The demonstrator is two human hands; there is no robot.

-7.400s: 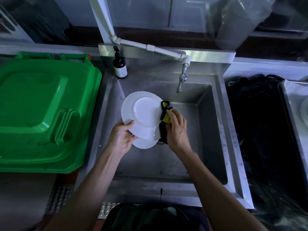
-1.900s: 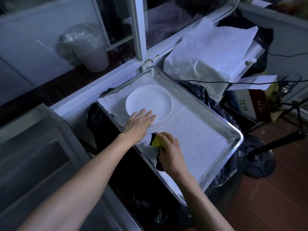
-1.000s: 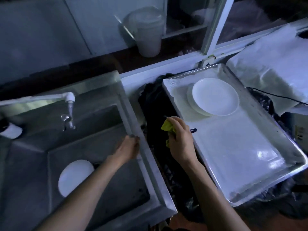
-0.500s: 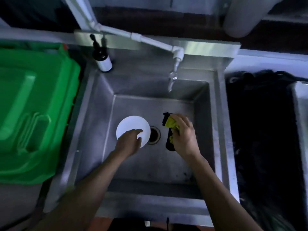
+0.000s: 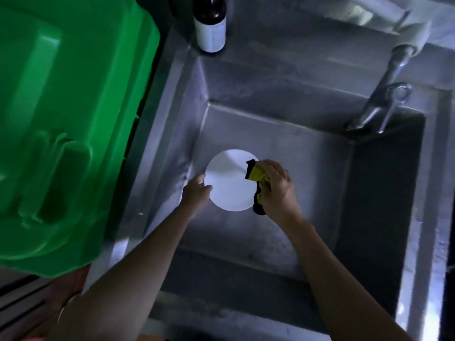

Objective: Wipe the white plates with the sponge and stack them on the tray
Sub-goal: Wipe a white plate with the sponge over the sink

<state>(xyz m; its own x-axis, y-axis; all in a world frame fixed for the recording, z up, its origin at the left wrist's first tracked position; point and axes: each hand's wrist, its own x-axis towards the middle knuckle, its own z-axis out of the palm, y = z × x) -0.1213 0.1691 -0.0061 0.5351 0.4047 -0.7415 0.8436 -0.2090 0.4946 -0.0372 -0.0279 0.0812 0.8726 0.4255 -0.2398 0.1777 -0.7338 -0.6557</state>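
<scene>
A white plate (image 5: 230, 180) is low in the steel sink (image 5: 307, 168). My left hand (image 5: 195, 193) grips its left rim. My right hand (image 5: 277, 188) holds the yellow and black sponge (image 5: 256, 174) against the plate's right edge. The tray is out of view.
A large green plastic lid (image 5: 61, 119) covers the counter left of the sink. A dark bottle with a white label (image 5: 210, 23) stands at the sink's back left corner. The metal tap (image 5: 379, 104) hangs over the back right of the basin.
My left hand has closed on the plate's left rim. My right hand has brought the sponge left onto the plate's right edge. The view has moved closer to the sink.
</scene>
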